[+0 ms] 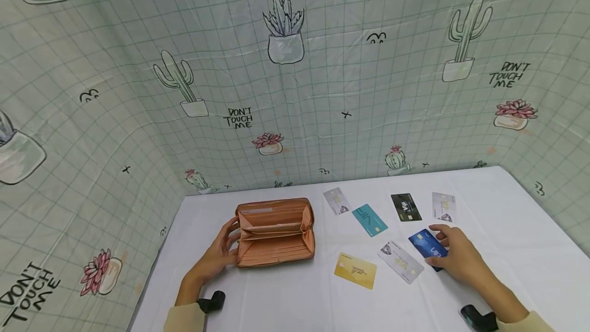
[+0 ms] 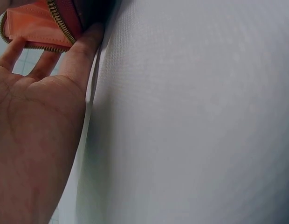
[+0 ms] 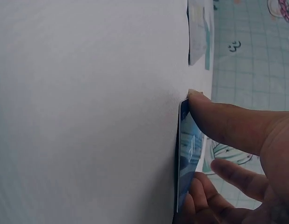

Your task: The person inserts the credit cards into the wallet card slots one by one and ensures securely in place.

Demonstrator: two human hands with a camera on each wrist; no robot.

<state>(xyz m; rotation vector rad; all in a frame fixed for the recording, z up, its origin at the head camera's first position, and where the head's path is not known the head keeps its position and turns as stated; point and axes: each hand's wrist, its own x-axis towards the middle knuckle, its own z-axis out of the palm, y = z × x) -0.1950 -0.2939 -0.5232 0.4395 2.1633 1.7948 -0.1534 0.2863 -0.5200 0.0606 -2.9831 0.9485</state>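
Note:
An unzipped tan wallet [image 1: 276,257] lies spread on the white table, its inner slots showing. My left hand [image 1: 216,253] holds it by the left end, the thumb at the lower part and the fingers at the upper part. Brass zip teeth [image 2: 60,21] run close by the fingers in the left wrist view. Over on the right, my right hand [image 1: 461,255] pinches a blue bank card [image 1: 426,244] between thumb and fingers. In the right wrist view the thumb is on one end of the blue card [image 3: 189,149]; the other fingertips are partly hidden behind it.
Several other cards lie flat on the table: gold [image 1: 355,270], silver [image 1: 400,261], teal [image 1: 370,220], black [image 1: 406,207], a grey one [image 1: 337,201] and another grey one [image 1: 444,206]. Behind the white table [image 1: 276,301] hangs a cactus-print cloth [image 1: 322,91].

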